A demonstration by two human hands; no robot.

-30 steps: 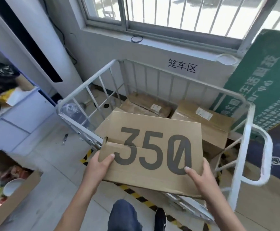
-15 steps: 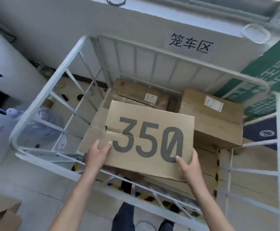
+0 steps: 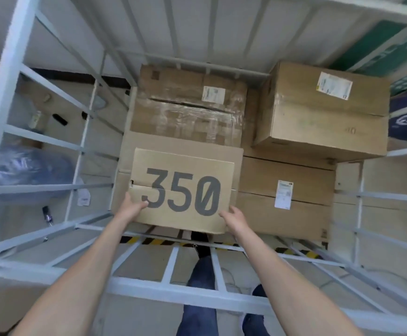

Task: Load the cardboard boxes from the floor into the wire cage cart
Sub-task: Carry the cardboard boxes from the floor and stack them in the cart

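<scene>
The tan cardboard '350' box [image 3: 183, 187] has sunk into the white wire cage cart [image 3: 3, 98], nearly placed, left hand [image 3: 130, 209] and right hand [image 3: 236, 220] fingers pinching its corners.

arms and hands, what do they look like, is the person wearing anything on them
Both are bare. The left hand and right hand have no gloves, and no ring, watch or band shows at either wrist. The left forearm and right forearm show no sleeve all the way to the bottom edge of the head view.
</scene>
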